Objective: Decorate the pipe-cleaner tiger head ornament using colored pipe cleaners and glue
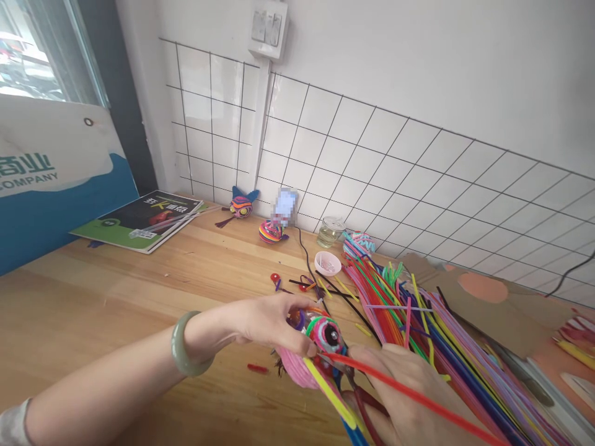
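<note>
My left hand [267, 322] is closed around a colourful pipe-cleaner figure [300, 370] with a pink body and a black-and-white eye. In my right hand [409, 387] are pliers [360, 393] with dark red handles; their jaws are at the figure, just under the eye, and partly hidden. A red pipe cleaner [418, 396] runs from near my left thumb across my right hand to the lower right. The yellow pipe cleaner [330, 393] slants down from my left fingertips, beside a blue one [353, 433].
Bundles of pipe cleaners [446, 334] lie to the right by cardboard [465, 310]. Behind are a pink bowl [328, 264], a glass jar [330, 232], a lit phone [284, 205] and two finished-looking figures [240, 207]. A magazine [144, 220] lies left; wire grid [372, 155] lines the wall.
</note>
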Demonstrator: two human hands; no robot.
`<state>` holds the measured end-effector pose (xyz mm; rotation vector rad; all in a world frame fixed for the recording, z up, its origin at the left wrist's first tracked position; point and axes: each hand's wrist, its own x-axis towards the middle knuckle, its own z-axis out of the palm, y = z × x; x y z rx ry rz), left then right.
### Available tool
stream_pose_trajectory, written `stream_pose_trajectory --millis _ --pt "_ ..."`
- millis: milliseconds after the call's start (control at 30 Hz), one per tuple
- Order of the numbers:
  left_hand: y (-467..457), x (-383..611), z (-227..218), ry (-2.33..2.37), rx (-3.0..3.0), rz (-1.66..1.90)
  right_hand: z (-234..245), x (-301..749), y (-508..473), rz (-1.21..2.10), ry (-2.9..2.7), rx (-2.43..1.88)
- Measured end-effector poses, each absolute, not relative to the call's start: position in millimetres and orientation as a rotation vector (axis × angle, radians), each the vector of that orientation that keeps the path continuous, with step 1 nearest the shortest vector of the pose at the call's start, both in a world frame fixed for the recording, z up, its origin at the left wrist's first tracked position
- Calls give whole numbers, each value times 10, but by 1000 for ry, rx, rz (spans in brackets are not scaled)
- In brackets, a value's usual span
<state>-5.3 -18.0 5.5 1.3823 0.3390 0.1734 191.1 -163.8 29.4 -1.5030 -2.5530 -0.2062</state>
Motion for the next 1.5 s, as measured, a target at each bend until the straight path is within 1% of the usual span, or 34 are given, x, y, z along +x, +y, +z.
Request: stream_pose_trajectory --millis 133,300,467,700,767,933,1033,1067,1133,1233,1267,1367,1500 --pt "-183 -52 66 352 1389 168 297 1917 -1619 -307 -2631 -1469" --pt "-178 -57 61 373 1433 182 300 1915 -1625 -666 -2690 -1330" --pt "-169 -52 52 376 1424 173 271 1929 -1635 -686 -2712 -1330" --pt "-151 -55 47 381 1404 154 264 1894 -1597 -899 -2732 -1227" --pt "-143 -57 40 386 1402 150 256 1894 -1581 -845 -2724 -1232" --pt "-106 -60 15 385 1386 161 325 1947 -1589 -526 -2576 -1319" --pt "-80 -83 32 364 1364 176 305 2130 -1634 -443 -2452 -1456" --pt "-72 -95 45 362 1368 185 260 2225 -1653 -450 -2390 -1548" --pt "-57 -124 79 376 1395 201 109 2443 -1693 -342 -2243 -1879" --pt "-40 -161 125 381 1417 194 -204 2745 -1751 -77 -2090 -2313" --pt "-36 -169 135 366 1410 184 -305 2816 -1769 31 -2031 -2390" --pt "-31 -179 148 316 1385 182 -507 2906 -1816 325 -1939 -2466" --pt "-33 -180 138 263 1367 184 -444 2783 -1844 436 -1936 -2458"
